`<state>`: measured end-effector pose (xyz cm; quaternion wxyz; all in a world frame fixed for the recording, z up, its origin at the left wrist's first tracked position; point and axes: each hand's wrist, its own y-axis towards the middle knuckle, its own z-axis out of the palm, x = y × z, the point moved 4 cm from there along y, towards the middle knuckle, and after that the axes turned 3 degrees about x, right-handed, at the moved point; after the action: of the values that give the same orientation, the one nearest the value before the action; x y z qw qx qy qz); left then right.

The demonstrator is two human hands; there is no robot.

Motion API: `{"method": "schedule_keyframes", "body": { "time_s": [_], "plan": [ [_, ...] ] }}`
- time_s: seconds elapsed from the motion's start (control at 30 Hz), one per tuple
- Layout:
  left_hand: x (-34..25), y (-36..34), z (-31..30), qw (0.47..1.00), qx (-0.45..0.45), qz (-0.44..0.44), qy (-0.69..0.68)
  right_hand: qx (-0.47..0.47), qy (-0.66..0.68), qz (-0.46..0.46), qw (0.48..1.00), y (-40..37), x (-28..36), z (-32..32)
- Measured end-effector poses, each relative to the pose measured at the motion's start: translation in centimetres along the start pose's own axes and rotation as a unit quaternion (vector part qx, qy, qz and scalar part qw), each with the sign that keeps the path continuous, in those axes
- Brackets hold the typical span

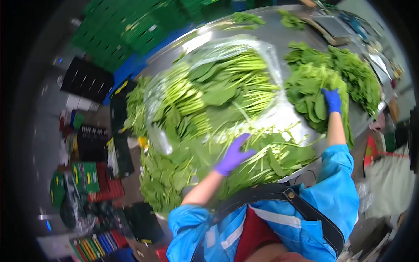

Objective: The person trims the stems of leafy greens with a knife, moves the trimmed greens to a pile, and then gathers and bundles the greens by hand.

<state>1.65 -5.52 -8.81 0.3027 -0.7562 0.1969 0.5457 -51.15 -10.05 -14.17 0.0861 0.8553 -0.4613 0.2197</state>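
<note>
My left hand (235, 155), in a purple glove, hovers over or rests on a loose pile of leafy greens (275, 163) near the table's front edge. Its thumb and fingers are spread, with nothing seen in them. Over on the right, my right hand (332, 101), in a blue-purple glove, closes on the top of a heap of leafy greens (312, 94); its fingertips are partly hidden among the leaves. Between and beyond the hands, bundled greens with pale stems (253, 72) lie in rows on clear plastic film (269, 54).
The metal table (279, 32) has a rounded edge. More greens (168, 177) are heaped at its left end. Green crates (144, 32) are stacked behind, and a black crate (87, 78) stands to the left. A tray-like item (331, 26) sits at the far right.
</note>
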Motion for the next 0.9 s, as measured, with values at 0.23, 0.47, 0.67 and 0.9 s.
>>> {"method": "schedule_keyframes", "body": {
  "time_s": [0.23, 0.47, 0.67, 0.9],
  "plan": [
    [3.2, -1.4, 10.4, 0.871, 0.147, 0.132, 0.449, -0.195, 0.020, -0.228, 0.954, -5.6, 6.0, -1.7],
    [9.3, -4.6, 5.9, 0.920, 0.004, -0.015, 0.391, 0.031, 0.137, -0.327, 0.935, -18.5, 15.8, 4.5],
    [15.9, -14.6, -3.0, 0.887, -0.071, -0.036, 0.455, 0.101, 0.171, -0.365, 0.910, -20.3, 17.1, 8.0],
    [22.1, -25.6, -17.7, 0.821, -0.164, -0.165, 0.521, 0.116, 0.125, -0.351, 0.921, -21.2, 15.4, 8.5]
  ]
}}
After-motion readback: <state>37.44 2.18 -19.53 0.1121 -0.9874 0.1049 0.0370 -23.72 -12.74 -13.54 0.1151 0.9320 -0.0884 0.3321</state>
